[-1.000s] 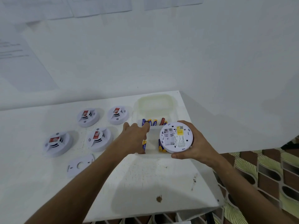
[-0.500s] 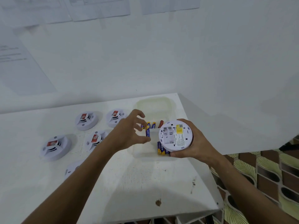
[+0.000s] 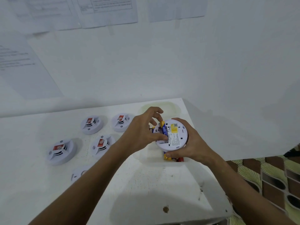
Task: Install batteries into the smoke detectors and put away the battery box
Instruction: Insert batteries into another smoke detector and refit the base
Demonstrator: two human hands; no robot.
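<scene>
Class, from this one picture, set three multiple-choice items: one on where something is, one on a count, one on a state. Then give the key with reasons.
1. Where is the smoke detector that is getting a battery?
A. flat on the table
B. held up in the right hand
C. on the wall

2. How many detectors lie on the table with a red label up?
A. two
B. four
C. six

3. What is the left hand doing?
A. pinching a battery at the detector's back
B. resting flat
C. lifting the cover plate

Key: B, the right hand grips the smoke detector; B, four show, such as this one; A, the left hand pinches the battery.
</scene>
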